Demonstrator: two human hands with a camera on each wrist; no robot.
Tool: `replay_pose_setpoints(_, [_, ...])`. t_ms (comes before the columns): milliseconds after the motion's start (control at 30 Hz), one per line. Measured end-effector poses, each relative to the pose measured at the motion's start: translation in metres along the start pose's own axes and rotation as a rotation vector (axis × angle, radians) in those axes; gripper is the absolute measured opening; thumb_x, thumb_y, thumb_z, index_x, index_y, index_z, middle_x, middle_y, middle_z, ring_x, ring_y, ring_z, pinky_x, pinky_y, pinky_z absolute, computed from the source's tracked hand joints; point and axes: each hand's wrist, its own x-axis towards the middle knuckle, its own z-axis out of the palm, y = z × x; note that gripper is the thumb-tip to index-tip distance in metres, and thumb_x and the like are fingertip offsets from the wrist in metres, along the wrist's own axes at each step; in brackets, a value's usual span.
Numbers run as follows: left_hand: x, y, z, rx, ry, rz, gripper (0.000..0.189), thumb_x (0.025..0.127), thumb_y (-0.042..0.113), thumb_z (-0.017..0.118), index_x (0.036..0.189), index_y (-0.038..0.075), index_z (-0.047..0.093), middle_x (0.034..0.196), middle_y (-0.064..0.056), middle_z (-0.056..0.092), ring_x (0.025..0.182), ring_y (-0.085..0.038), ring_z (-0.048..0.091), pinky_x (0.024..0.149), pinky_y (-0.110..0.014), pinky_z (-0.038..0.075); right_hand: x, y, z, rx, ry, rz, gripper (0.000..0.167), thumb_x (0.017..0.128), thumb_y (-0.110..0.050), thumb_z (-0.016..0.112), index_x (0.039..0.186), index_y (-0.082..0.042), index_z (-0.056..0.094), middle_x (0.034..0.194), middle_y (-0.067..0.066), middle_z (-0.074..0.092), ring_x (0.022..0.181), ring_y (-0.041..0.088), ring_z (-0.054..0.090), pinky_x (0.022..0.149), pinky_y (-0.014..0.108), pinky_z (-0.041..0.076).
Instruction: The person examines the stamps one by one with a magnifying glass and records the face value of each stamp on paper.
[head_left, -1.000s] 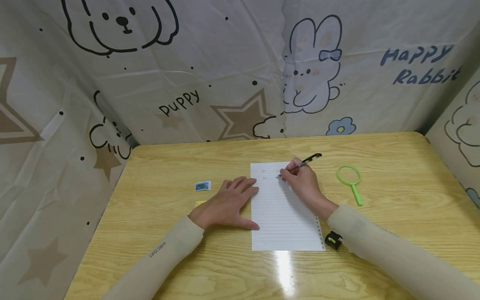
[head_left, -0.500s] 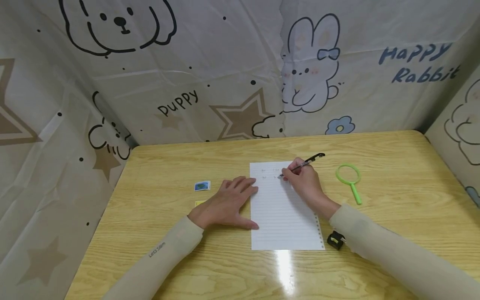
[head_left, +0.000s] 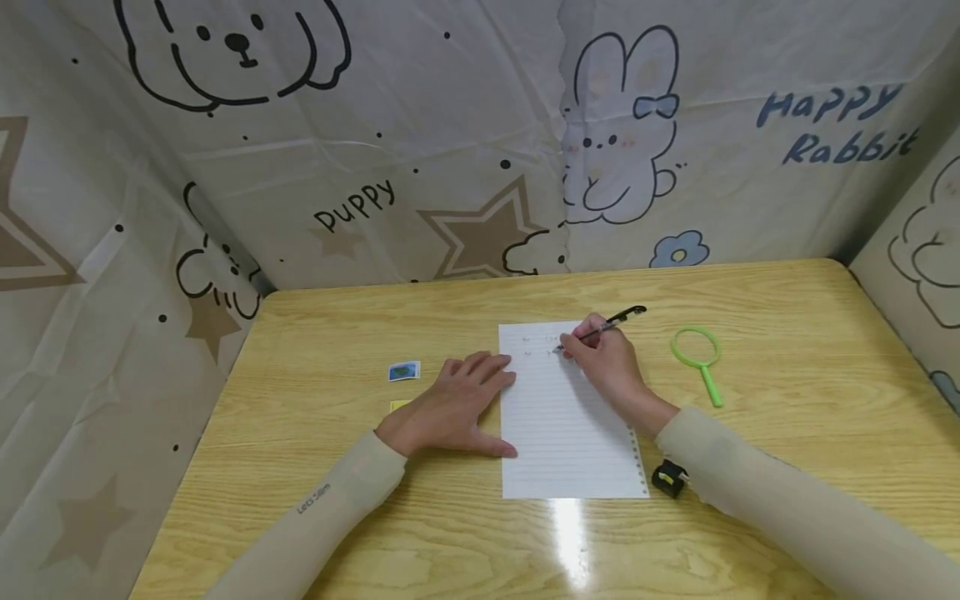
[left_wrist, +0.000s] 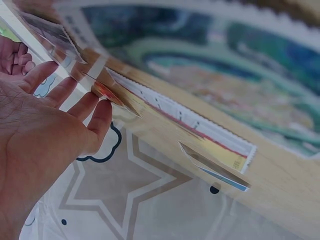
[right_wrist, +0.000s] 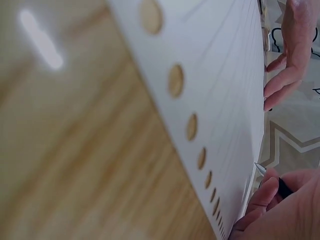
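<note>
A lined sheet of loose-leaf paper (head_left: 568, 454) lies on the table, its punched holes along the right edge. My right hand (head_left: 607, 367) pinches a black pen (head_left: 624, 316) near its tip, the point right at the second written line. Small handwritten marks (head_left: 527, 340) show near the sheet's top. My left hand (head_left: 461, 407) rests with spread, extended fingers along the paper's left edge, fingertips and thumb on it. In the right wrist view the pen tip (right_wrist: 260, 168) shows beyond the curled fingers. Several stamp-like pieces lie under and beside the left wrist, among them a large green-blue one (left_wrist: 200, 65).
A blue stamp (head_left: 404, 371) lies left of the left hand, and a yellow one (head_left: 399, 406) is partly hidden by the wrist. On the right lies a green magnifying glass (head_left: 708, 385). A small black tape measure (head_left: 669, 478) sits by the right forearm. Printed cloth hangs behind the table (head_left: 337, 333).
The pen, held in my right hand, shifts slightly right and then back left over the second line. My left hand stays in place on the paper's edge.
</note>
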Motion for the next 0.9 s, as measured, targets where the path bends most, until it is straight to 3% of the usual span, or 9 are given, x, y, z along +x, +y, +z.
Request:
replay_pose_setpoints(333, [0.001, 0.001, -0.001, 0.001, 0.006, -0.002, 0.105, 0.088, 0.074, 0.078, 0.164, 0.010, 0.046, 0.175, -0.012, 0.030, 0.158, -0.038, 0.027, 0.117, -0.060, 0.030, 0.000, -0.001, -0.002, 0.008, 0.013, 0.012, 0.018, 0.107, -0.021, 0.072, 0.101, -0.006, 0.062, 0.095, 0.010, 0.077, 0.089, 0.027, 0.070, 0.063, 0.025, 0.046])
replay_pose_setpoints(767, [0.000, 0.001, -0.002, -0.020, -0.018, -0.020, 0.106, 0.089, 0.075, 0.077, 0.166, 0.010, 0.044, 0.176, -0.010, 0.028, 0.160, -0.036, 0.025, 0.119, -0.062, 0.027, 0.001, 0.002, -0.007, 0.133, 0.033, 0.046, 0.022, 0.105, -0.022, 0.076, 0.113, -0.003, 0.067, 0.097, 0.005, 0.070, 0.087, 0.021, 0.065, 0.066, 0.025, 0.049])
replay_pose_setpoints(900, [0.000, 0.001, -0.001, -0.023, -0.019, -0.019, 0.106, 0.088, 0.075, 0.077, 0.165, 0.010, 0.044, 0.176, -0.010, 0.029, 0.159, -0.036, 0.025, 0.118, -0.062, 0.027, 0.001, 0.001, -0.011, 0.188, 0.014, 0.070, 0.026, 0.107, -0.024, 0.071, 0.119, -0.001, 0.071, 0.097, 0.003, 0.074, 0.089, 0.019, 0.066, 0.072, 0.025, 0.051])
